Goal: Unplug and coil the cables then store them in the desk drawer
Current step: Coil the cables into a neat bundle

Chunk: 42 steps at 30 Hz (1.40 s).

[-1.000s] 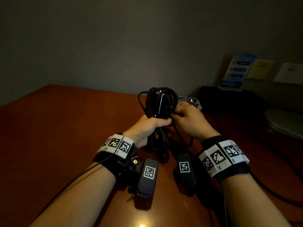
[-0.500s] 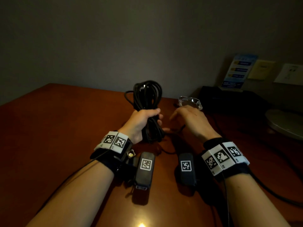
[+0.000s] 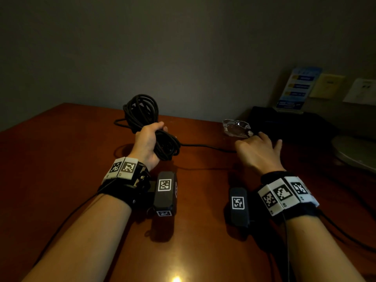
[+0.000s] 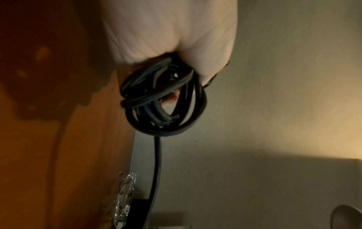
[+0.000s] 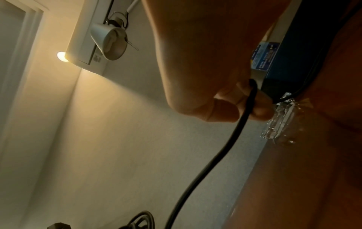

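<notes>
A black cable coil [image 3: 142, 112] stands above the brown desk [image 3: 61, 159], and my left hand [image 3: 147, 144] grips it round the middle. One loose strand [image 3: 205, 146] runs level from the coil to my right hand [image 3: 257, 151], whose fingers curl round it. In the left wrist view the coil's loops [image 4: 162, 100] bulge out of my fist [image 4: 170, 31] and the strand [image 4: 156, 162] leads away. The right wrist view shows the cable [image 5: 215, 155] passing between my curled fingers [image 5: 225, 108]. The strand's far end is hidden behind my right hand.
A clear glass ashtray [image 3: 236, 128] sits just beyond my right hand. Behind it lie a black tray [image 3: 289, 123] with a blue sign stand [image 3: 297, 88], a round lamp base [image 3: 354, 151] and a wall socket [image 3: 362, 91]. Other thin cables trail at the desk's right.
My hands have drawn apart. The left carried the coil to the left, and the right moved right toward the ashtray, pulling a strand out straight between them.
</notes>
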Available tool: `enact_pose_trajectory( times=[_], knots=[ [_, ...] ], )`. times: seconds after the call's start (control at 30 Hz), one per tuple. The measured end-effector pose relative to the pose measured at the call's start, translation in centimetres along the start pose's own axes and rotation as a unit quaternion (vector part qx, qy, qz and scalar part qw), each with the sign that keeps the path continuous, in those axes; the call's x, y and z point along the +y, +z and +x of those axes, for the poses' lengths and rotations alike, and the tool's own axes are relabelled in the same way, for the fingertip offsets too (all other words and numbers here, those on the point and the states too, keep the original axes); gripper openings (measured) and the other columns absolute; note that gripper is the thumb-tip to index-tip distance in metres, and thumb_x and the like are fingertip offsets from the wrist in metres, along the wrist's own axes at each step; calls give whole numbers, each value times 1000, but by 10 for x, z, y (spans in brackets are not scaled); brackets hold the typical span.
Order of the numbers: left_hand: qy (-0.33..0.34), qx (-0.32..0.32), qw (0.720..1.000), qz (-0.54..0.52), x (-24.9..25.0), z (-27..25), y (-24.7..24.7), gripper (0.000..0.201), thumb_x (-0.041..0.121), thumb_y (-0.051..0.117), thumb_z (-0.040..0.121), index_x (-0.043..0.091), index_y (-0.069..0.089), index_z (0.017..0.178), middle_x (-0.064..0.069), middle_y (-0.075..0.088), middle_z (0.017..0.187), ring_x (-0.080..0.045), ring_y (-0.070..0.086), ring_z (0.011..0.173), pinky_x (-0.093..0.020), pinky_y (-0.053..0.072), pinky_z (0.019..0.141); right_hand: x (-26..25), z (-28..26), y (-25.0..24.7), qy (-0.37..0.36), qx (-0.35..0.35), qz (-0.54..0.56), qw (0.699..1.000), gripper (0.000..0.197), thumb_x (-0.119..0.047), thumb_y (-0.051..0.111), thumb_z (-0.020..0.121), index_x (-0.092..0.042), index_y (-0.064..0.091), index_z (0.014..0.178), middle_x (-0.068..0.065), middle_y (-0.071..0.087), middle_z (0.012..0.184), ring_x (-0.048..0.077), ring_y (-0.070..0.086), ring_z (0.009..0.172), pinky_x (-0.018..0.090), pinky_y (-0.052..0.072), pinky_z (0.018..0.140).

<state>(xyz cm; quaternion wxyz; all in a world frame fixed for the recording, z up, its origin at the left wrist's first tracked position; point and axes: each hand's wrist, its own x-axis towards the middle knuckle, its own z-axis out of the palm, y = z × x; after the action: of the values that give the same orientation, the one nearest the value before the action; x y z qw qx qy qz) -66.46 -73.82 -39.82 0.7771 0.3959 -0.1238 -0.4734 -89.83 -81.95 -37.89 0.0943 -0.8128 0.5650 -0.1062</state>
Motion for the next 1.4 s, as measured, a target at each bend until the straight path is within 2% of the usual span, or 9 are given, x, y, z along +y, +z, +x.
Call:
enact_pose_trajectory(
  times=[0.17, 0.27, 0.4, 0.63, 0.73, 0.9, 1.03, 1.2, 1.4],
  knots=[
    [15, 16, 1000, 19, -2, 0, -1, 20, 9, 53, 95, 7, 52, 115, -3, 65, 81, -12, 59, 60, -33, 54, 62, 0, 0, -6, -71, 62, 28, 995, 14, -27, 56, 89, -27, 68, 83, -2, 53, 133, 19, 17, 143, 49, -12, 117],
    [16, 15, 999, 24, -3, 0, -2, 16, 9, 52, 96, 6, 52, 112, -4, 64, 77, -13, 57, 59, -33, 54, 62, 0, 1, -8, -117, 82, 89, 986, 14, -27, 62, 90, -26, 62, 76, -2, 55, 113, 25, 28, 131, 39, 10, 116],
    [8, 13, 998, 56, -4, 1, -6, 4, 11, 53, 96, 8, 53, 95, -1, 53, 70, -13, 51, 55, -29, 55, 57, -4, -5, -13, -183, 50, 151, 970, 20, -21, 65, 90, -25, 58, 71, -10, 49, 85, 14, 38, 105, 20, 23, 82],
    [42, 46, 992, 110, -10, -9, 6, 15, 11, 61, 94, 7, 56, 108, -3, 50, 78, -16, 54, 71, -36, 56, 70, -28, -19, -21, -274, -86, 268, 920, 23, -15, 69, 86, -20, 62, 66, -8, 57, 79, 11, 57, 81, 30, 41, 86],
    [59, 34, 985, 159, -16, -18, 18, 12, 19, 66, 91, 11, 59, 86, 0, 52, 65, -16, 55, 59, -32, 51, 60, -52, -26, -12, -302, -118, 249, 913, 18, -24, 72, 85, -20, 67, 69, -6, 62, 83, 14, 61, 87, 30, 42, 89],
    [82, -55, 960, 260, -26, -31, 31, 25, 29, 70, 88, 12, 69, 107, 0, 70, 87, -18, 67, 85, -33, 56, 73, -62, -26, 0, -308, -83, 267, 909, 15, -38, 73, 82, -26, 72, 73, -5, 72, 80, 11, 67, 84, 43, 51, 88],
    [60, -124, 943, 303, -30, -42, 38, 26, 45, 66, 86, 21, 70, 94, -1, 74, 92, -12, 71, 88, -26, 58, 76, -57, -26, -2, -297, -50, 318, 899, 11, -38, 76, 78, -26, 74, 79, 0, 75, 86, 13, 70, 90, 43, 53, 91],
    [27, -179, 917, 357, -26, -44, 31, 102, 84, 45, 50, 10, 69, 116, -16, 72, 100, -15, 68, 89, -24, 55, 68, -55, -20, -2, -261, 62, 362, 893, 29, -46, 80, 66, -21, 69, 72, -4, 63, 66, 8, 59, 66, 32, 47, 66],
    [23, -263, 885, 385, -26, -44, 27, 90, 91, 46, 51, 26, 72, 107, -3, 75, 97, -15, 71, 94, -32, 57, 80, -48, -16, -3, -218, 119, 352, 902, 49, -62, 77, 55, -19, 61, 72, -5, 60, 66, 6, 54, 61, 29, 47, 61]
  ],
)
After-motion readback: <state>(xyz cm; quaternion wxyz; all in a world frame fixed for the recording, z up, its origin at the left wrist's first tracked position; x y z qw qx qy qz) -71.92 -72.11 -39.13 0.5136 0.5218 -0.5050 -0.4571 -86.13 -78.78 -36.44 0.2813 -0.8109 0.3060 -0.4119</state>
